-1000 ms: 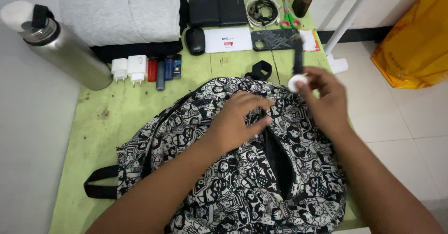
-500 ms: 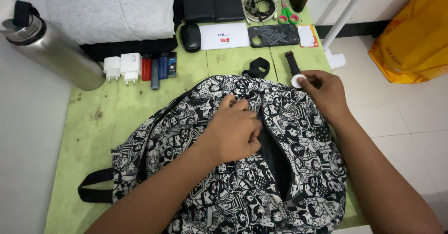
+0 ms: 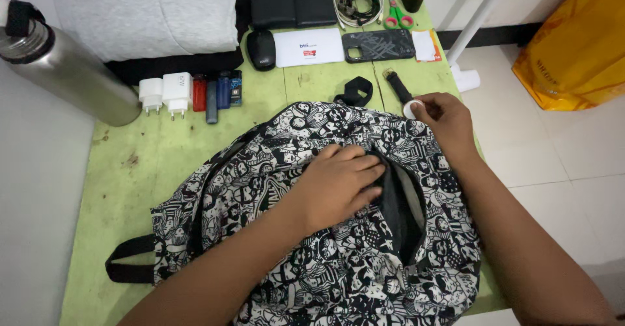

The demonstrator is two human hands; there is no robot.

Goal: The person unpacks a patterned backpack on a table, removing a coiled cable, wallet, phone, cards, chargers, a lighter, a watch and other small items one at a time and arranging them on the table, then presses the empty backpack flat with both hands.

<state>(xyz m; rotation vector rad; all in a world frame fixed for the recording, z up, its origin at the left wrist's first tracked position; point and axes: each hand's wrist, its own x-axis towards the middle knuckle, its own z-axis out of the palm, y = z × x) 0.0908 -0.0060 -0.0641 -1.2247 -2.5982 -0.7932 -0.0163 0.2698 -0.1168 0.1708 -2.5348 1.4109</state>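
Green tabletop [image 3: 163, 170], patterned backpack [image 3: 312, 254] centred; left hand [image 3: 335, 183] flat on it, fingers together; right hand [image 3: 446, 121] at its top edge, fingertips pinching white-faced watch [image 3: 407, 101].

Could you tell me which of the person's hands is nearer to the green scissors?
Right. The right hand holds a watch just below the scissors; the left hand rests lower, on the backpack.

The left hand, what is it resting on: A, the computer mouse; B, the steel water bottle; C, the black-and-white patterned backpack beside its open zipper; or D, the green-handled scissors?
C: the left hand lies flat on the patterned backpack, fingers at the edge of the open zipper slot.
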